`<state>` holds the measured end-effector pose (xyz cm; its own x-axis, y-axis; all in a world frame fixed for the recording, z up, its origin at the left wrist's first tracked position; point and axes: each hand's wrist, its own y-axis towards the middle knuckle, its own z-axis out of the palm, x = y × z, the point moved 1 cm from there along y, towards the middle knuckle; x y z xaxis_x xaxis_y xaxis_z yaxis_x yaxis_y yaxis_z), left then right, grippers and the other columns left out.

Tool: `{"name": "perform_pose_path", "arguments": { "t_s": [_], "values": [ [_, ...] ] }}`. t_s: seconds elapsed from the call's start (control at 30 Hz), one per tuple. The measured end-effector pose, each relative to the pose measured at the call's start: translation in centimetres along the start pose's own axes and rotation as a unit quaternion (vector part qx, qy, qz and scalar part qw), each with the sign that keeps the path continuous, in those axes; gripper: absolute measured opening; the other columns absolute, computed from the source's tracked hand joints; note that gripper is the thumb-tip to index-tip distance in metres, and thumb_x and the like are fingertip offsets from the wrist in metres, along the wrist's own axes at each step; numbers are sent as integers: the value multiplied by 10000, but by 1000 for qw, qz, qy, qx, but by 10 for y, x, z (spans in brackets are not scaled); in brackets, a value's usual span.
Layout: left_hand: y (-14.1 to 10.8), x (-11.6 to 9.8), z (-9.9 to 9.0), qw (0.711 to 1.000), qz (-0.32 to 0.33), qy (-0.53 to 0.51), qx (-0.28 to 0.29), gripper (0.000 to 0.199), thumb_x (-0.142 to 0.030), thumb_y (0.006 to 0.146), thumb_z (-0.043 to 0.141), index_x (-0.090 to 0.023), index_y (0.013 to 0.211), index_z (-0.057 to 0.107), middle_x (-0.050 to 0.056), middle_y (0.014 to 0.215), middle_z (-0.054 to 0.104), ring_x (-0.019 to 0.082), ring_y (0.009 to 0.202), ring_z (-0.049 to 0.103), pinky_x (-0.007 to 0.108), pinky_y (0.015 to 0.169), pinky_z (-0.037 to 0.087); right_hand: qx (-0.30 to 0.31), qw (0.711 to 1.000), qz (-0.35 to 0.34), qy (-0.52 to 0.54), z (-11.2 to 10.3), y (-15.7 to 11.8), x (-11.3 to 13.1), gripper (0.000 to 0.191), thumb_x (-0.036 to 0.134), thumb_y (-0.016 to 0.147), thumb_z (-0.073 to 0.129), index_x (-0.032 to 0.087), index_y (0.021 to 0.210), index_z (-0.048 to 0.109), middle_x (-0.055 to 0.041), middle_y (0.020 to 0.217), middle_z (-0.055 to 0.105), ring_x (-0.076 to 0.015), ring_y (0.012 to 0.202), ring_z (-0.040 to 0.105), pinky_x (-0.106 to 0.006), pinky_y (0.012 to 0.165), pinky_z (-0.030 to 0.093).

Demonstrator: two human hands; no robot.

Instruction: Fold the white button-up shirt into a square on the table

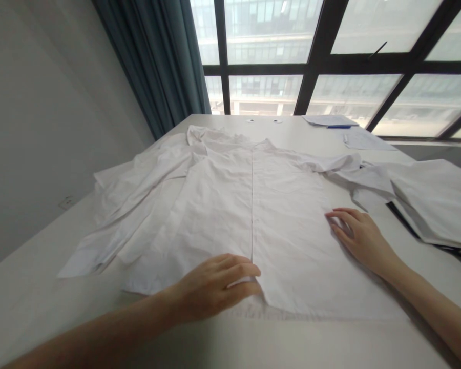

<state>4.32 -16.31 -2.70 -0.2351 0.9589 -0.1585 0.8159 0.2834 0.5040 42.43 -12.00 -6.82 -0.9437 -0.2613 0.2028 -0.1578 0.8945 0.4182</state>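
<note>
A white button-up shirt (215, 205) lies spread front side up, its collar at the far end and its hem towards me. At the lower end of the front placket is my left hand (218, 284), thumb and fingertips closing on the fabric edge beside the front opening. My right hand (363, 238) is at the shirt's right side edge, its fingers bent and the tips brought together on the cloth. Each palm hides a little of the fabric. The shirt's right sleeve (338, 164) stretches out towards the right, bunched and creased.
More white cloth (134, 189) lies in folds on the left of the white table (330, 343). Folded white fabric with black parts (441, 200) is at the right. Papers (369, 139) and a blue pen (338, 126) lie at the far right, before the window.
</note>
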Motion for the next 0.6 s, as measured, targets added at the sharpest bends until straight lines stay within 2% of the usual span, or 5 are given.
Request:
{"name": "perform_pose_path", "arguments": {
  "t_s": [0.1, 0.27, 0.33, 0.43, 0.6],
  "values": [
    [0, 2, 3, 999, -11, 13, 44, 284, -169, 1012, 465, -173, 1285, 543, 59, 1193, 691, 174, 1106, 626, 308, 985, 484, 0, 1000, 0, -5, 0, 0, 0, 314, 367, 930, 465, 204, 1117, 659, -140, 1170, 647, -315, 1074, 608, -485, 910, 485],
    [1, 3, 5, 999, -10, -6, 46, 338, -168, 1018, 458, -158, 1355, 484, 58, 1161, 713, 165, 1108, 635, 299, 966, 488, 10, 1000, -2, -10, 1, -1, -2, 320, 368, 928, 462, 219, 1143, 646, -135, 1188, 639, -311, 1067, 604, -490, 909, 483],
    [1, 3, 6, 999, -14, -8, 32, 299, -175, 1015, 468, -151, 1307, 528, 53, 1114, 730, 162, 1069, 649, 291, 940, 498, 12, 1000, -3, -11, 2, -1, -2, 318, 369, 928, 461, 225, 1147, 642, -132, 1192, 639, -311, 1073, 602, -491, 911, 481],
    [-1, 4, 10, 1000, -14, -2, 3, 183, -217, 1005, 509, -172, 1126, 638, 30, 1050, 747, 167, 1045, 654, 290, 907, 505, 6, 1000, -3, -18, 2, -1, -1, 327, 369, 930, 453, 220, 1151, 643, -134, 1192, 642, -317, 1075, 598, -492, 906, 480],
    [-1, 1, 10, 999, -18, 28, -12, 174, -206, 1004, 512, -192, 995, 685, 17, 999, 754, 163, 1026, 658, 289, 866, 505, 8, 999, 3, -34, 3, -1, 1, 372, 398, 934, 449, 223, 1210, 627, -137, 1213, 641, -327, 1084, 593, -499, 903, 477]
  ]
}}
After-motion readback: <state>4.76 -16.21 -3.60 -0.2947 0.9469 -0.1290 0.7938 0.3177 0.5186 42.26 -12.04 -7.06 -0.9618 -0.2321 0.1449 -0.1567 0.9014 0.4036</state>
